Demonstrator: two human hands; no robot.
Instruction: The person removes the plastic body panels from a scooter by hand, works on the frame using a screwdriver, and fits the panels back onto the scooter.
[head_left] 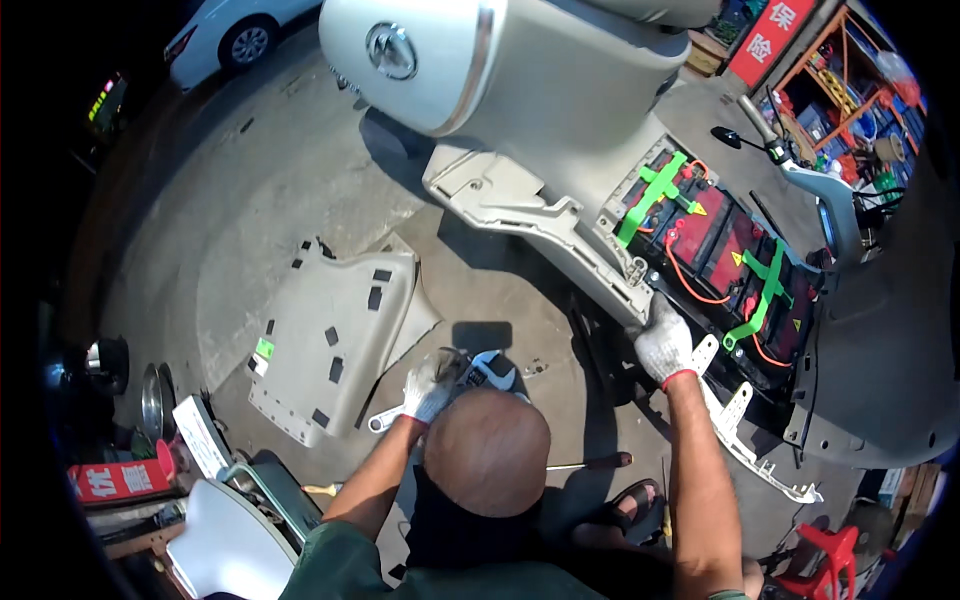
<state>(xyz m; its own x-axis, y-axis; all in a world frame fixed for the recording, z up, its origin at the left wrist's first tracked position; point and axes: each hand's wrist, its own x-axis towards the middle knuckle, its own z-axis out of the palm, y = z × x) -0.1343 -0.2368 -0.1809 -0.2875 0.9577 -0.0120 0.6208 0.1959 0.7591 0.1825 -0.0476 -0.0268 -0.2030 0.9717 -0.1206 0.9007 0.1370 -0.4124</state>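
Nearest, a bald head [487, 452] with a dark mask below, over a green shirt. Left hand [428, 388], white-gloved, grip closed on a wrench [478, 377], the jaw end lying by the head, the handle reaching down-left over the concrete floor [250, 230]. Right hand [663, 343], gloved too, pressed flat on the edge of the scooter [560, 110] floor well, fingers seemingly curled over the rim, hard to tell. Just beyond, red batteries [715, 250] in the open well, bound by green straps [655, 190] and orange wires. Left of the wrench, a loose beige panel [335, 340] lying on the floor. Farther off, a white car [225, 35] at the top left.
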